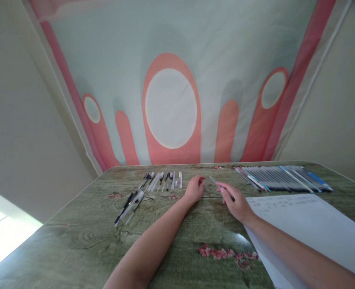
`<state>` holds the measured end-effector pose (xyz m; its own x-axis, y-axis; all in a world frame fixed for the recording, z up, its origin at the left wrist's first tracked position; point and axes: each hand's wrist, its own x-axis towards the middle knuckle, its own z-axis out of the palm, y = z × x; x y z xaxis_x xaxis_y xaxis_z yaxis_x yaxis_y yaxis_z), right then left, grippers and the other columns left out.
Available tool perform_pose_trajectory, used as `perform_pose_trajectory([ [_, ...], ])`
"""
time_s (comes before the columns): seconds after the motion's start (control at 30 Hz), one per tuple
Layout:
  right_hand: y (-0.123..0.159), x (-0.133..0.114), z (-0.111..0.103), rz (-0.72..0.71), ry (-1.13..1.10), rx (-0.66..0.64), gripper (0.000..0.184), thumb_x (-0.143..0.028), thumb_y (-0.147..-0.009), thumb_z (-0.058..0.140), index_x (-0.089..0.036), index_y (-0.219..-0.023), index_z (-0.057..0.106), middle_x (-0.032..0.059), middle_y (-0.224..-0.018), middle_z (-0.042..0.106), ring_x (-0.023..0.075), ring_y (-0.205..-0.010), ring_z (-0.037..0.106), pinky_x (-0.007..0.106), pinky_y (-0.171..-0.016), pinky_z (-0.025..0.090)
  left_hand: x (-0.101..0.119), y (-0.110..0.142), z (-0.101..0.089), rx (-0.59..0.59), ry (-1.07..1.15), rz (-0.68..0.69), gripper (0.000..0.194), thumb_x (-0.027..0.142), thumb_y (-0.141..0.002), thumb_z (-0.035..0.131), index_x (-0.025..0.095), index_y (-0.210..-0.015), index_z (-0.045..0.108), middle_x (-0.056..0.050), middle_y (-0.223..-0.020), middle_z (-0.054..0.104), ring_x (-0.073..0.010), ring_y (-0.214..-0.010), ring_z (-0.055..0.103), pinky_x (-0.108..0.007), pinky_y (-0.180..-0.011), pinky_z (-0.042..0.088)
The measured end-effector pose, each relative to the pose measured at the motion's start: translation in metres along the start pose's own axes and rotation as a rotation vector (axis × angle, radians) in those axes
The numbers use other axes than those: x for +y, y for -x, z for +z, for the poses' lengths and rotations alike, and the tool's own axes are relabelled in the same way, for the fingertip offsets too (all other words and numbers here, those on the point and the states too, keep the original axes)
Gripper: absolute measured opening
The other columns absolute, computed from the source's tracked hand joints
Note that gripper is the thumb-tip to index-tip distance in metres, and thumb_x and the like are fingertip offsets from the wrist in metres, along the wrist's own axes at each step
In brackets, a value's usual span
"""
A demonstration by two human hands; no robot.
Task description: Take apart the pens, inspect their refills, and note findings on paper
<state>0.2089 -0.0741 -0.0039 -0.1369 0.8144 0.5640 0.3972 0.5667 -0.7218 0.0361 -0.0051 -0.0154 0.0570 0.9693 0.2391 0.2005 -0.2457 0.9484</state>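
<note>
My right hand (233, 202) is closed around a slim pen (222, 186), whose pale tapered end points up and to the left while its dark end shows by my palm. Just left of it, my left hand (194, 189) rests on the table with its fingers loosely bent and slightly apart; I see nothing in it. A row of loose pen parts (164, 181), clear, white and black, lies to the left of that hand. Nearer to me, several more black and clear pen parts (131, 206) lie at a slant.
A large white sheet (310, 228) with faint writing along its top lies under my right forearm. Behind it, many pens (276, 178) are lined up side by side, some blue, pink or white. The wood-patterned table (84, 237) has pink flower prints and meets a painted backdrop (171, 156).
</note>
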Motion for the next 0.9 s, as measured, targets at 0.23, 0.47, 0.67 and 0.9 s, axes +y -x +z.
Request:
perform_pose_trajectory([
  [0.23,0.001,0.001,0.002,-0.019,0.041,0.000,0.029,-0.032,-0.084,0.040,-0.019,-0.105,0.053,0.0067,-0.085,0.062,0.0162,-0.068,0.059,0.028,-0.063,0.048,-0.001,-0.010,0.004,0.148,0.621,-0.308,0.012,0.008,-0.071,0.057,0.013,-0.082,0.056,-0.002,-0.067,0.057,-0.0089,-0.064,0.056,-0.024,-0.070,0.045],
  [0.47,0.001,-0.001,0.004,-0.110,0.112,-0.117,0.026,-0.030,-0.084,0.040,-0.021,-0.104,0.055,0.0057,-0.088,0.061,0.0175,-0.077,0.057,0.031,-0.071,0.045,0.001,-0.015,-0.002,0.196,0.849,-0.393,0.015,0.000,-0.073,0.052,0.012,-0.078,0.047,-0.004,-0.069,0.057,-0.0101,-0.069,0.061,-0.022,-0.068,0.049],
  [0.67,0.002,0.000,0.004,-0.138,0.120,-0.159,0.026,-0.030,-0.084,0.040,-0.022,-0.103,0.055,0.0054,-0.085,0.061,0.0176,-0.075,0.057,0.031,-0.070,0.045,0.000,-0.015,-0.001,0.201,0.928,-0.436,0.016,-0.001,-0.072,0.053,0.012,-0.078,0.046,-0.008,-0.076,0.060,-0.0125,-0.071,0.062,-0.023,-0.066,0.051],
  [0.9,0.002,0.000,0.004,-0.115,0.127,-0.172,0.025,-0.028,-0.084,0.041,-0.022,-0.104,0.054,0.0052,-0.087,0.060,0.0170,-0.076,0.056,0.030,-0.072,0.044,0.000,-0.014,0.001,0.167,0.981,-0.471,0.015,0.000,-0.072,0.054,0.011,-0.076,0.045,-0.011,-0.080,0.061,-0.0147,-0.074,0.063,-0.025,-0.069,0.052],
])
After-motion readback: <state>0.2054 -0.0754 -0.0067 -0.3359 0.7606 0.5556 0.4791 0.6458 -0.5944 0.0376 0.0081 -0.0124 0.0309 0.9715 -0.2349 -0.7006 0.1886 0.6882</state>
